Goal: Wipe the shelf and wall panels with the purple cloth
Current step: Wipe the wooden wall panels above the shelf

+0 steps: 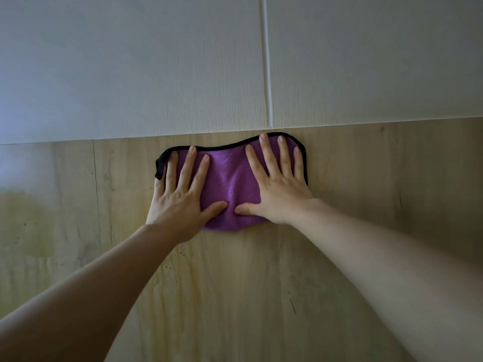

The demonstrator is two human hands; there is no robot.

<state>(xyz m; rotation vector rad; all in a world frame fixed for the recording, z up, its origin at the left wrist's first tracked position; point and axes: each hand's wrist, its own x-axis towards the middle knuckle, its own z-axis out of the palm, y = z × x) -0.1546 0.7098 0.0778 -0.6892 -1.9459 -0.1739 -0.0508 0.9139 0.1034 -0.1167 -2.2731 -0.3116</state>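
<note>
A purple cloth (pixel 230 184) with a black hem lies flat on the light wooden shelf surface (pixel 235 283), its far edge close to the joint with the pale wall panels (pixel 156 74). My left hand (pixel 180 199) presses flat on the cloth's left part, fingers spread. My right hand (pixel 277 189) presses flat on its right part, fingers spread toward the wall. The two thumbs nearly meet at the cloth's near middle. The cloth bunches slightly between the hands.
A vertical seam (pixel 267 61) divides the wall panels just above the cloth. Another thin seam (pixel 97 192) runs across the wooden surface to the left. The wood shows small dark marks and pale streaks.
</note>
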